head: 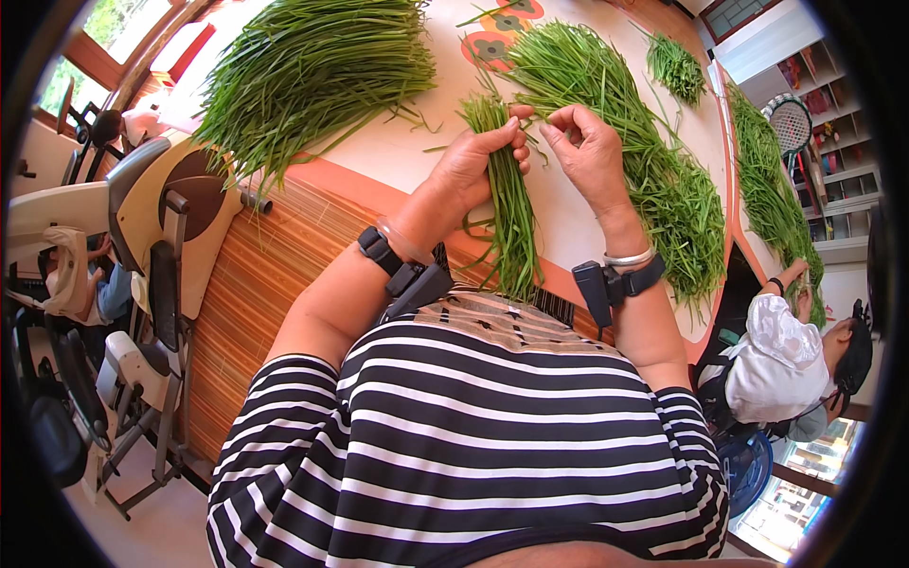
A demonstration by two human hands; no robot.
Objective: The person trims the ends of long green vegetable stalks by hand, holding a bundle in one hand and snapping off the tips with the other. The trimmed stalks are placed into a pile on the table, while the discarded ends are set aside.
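Note:
My left hand (472, 160) is closed around a bunch of long green leafy stalks (513, 213), likely chives; their cut ends point away from me and the leaf tips hang over the table edge. Close to its right, my right hand (586, 153) has thumb and forefinger bent near each other beside a thin green strand; whether it pinches the strand I cannot tell. A large heap of the same greens (319, 78) lies at the upper left. Another long, looser pile (611, 106) stretches down the right side of the pale table (426, 170).
A small bundle of greens (675, 69) lies at the upper right. On a second table at far right is a long pile (774, 177), where a person in white (777, 355) works. Exercise equipment (167, 234) stands left. Another person sits at far left (92, 284).

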